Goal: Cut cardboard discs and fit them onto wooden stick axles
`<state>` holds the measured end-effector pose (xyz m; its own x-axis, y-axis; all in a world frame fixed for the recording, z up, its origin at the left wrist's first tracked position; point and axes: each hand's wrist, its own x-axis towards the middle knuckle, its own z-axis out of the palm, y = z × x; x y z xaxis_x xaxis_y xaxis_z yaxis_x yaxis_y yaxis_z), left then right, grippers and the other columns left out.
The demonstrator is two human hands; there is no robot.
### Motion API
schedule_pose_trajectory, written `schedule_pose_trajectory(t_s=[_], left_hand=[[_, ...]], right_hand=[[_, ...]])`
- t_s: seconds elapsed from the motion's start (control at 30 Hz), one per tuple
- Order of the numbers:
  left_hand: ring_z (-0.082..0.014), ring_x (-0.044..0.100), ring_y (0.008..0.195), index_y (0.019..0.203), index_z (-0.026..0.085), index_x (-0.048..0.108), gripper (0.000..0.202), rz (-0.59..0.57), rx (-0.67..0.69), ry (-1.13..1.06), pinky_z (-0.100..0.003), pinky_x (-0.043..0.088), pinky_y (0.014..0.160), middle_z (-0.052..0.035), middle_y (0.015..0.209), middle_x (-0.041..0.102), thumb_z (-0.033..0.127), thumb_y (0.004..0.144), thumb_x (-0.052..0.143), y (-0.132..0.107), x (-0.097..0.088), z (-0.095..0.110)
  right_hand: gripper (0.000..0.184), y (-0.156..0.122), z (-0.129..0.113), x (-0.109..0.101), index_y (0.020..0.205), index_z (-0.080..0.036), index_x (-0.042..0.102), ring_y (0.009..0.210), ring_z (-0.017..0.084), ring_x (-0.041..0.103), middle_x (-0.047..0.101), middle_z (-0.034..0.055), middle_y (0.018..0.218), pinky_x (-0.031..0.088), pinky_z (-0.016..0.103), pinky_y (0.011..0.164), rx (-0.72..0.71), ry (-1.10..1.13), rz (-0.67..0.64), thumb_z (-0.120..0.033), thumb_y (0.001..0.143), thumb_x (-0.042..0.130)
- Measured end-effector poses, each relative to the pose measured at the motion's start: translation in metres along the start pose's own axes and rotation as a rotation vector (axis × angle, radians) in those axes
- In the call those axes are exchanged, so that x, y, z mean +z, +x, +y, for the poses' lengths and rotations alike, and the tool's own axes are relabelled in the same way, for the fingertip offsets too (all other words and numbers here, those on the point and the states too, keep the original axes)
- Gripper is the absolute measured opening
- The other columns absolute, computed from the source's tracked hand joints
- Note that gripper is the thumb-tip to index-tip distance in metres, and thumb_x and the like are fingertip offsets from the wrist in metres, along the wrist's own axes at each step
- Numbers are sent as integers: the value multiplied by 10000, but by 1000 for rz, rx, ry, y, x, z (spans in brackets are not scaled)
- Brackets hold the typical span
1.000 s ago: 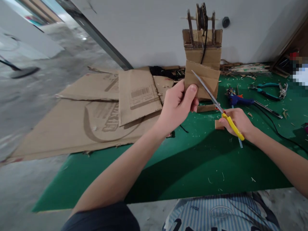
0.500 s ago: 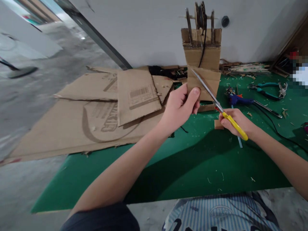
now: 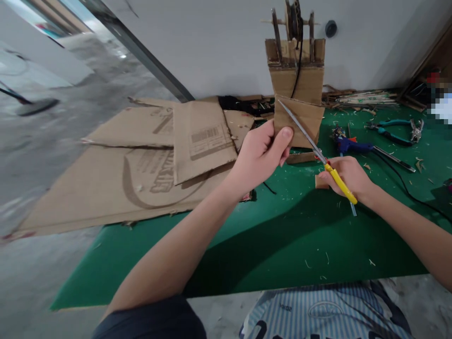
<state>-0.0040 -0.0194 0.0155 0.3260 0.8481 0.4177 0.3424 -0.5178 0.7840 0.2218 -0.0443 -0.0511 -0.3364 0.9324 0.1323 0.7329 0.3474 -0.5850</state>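
My left hand (image 3: 263,148) pinches the lower left edge of a small cardboard piece (image 3: 305,129), thumb on the near face. In my right hand (image 3: 346,176) is a pair of scissors (image 3: 338,181) with yellow handles, their blades pointing up and left across the face of that piece. Behind it stands a cardboard structure (image 3: 296,84) with two uprights, a rod and a spool (image 3: 293,21) on top, from which a black cord hangs. A small cardboard block (image 3: 321,182) lies on the table beside my right hand.
Large cardboard sheets (image 3: 95,183) overlap the left part of the green table (image 3: 148,249). At the right lie a blue glue gun (image 3: 353,145), a utility knife (image 3: 395,159), teal-handled pliers (image 3: 391,129) and scattered scraps. Thin sticks (image 3: 367,99) lie along the wall.
The scissors have turned slightly, their yellow handles shifting a little left and up. My left hand keeps its hold on the cardboard piece. The view has shifted slightly.
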Motion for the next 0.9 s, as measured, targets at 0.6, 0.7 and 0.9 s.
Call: schedule_pose_trajectory(t_s=[0.6,0.7,0.9], left_hand=[[-77,483,469,712,220,449,344,-57,31,173,-204,406,498,60,520,486,304,1045,473,-3,-2,8],[-77,490,487,710,221,443,352,-60,23,164,-207,407,505,56,528,488,326,1045,470,-4,-3,8],[-76,481,487,675,220,438,376,-28,27,136,-216,391,495,47,522,493,327,1031,494,-4,-2,7]], right_hand=[[485,-3,-12,-5,669,-218,505,649,177,502,561,69,740,364,360,646,-21,50,-42,-624,923,428],[527,-2,-10,-1,634,-221,485,632,172,504,556,64,710,355,353,630,-2,49,-18,-669,909,454],[548,1,-7,3,625,-226,461,569,137,472,510,31,634,305,320,575,-12,60,-8,-695,908,463]])
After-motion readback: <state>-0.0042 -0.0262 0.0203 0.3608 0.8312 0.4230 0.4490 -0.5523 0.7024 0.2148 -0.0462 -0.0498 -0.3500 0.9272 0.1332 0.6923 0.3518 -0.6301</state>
